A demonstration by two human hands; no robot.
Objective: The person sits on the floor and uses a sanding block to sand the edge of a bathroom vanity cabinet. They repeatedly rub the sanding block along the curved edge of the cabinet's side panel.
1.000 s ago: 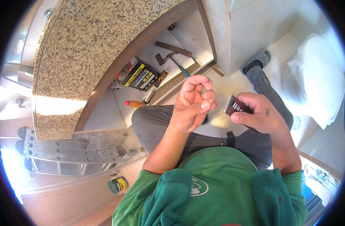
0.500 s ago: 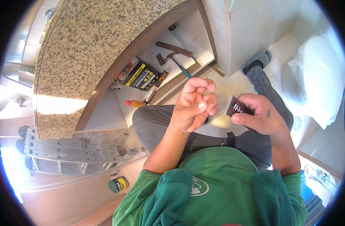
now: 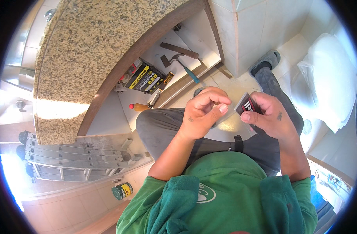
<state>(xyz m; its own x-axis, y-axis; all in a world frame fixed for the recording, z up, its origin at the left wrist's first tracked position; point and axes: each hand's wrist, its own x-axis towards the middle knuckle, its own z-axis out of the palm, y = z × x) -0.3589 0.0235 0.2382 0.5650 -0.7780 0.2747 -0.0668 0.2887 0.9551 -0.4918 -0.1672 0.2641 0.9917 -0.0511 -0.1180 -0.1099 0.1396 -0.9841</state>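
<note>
My right hand (image 3: 273, 119) grips a flat, dark package (image 3: 246, 105) with a red stripe and a clear edge, thumb on its near face. The package is tilted in front of me, over my crossed legs. Just left of it, apart from it, is my left hand (image 3: 202, 117). Its fingers are curled, with the thumb brought close to the index finger. Whatever lies between those fingertips, if anything, is too small to make out.
Ahead is an open cabinet under a granite counter (image 3: 92, 43). It contains a claw hammer (image 3: 191, 73), a wooden strip (image 3: 179, 50) and a contact adhesive can (image 3: 145, 79). A ladder (image 3: 73, 156) and small green can (image 3: 122, 191) are left; white plastic sheeting (image 3: 328, 84) is right.
My left hand has turned, its back now showing more, and its fingertips have come nearer the package. The package has tilted a little in my right hand.
</note>
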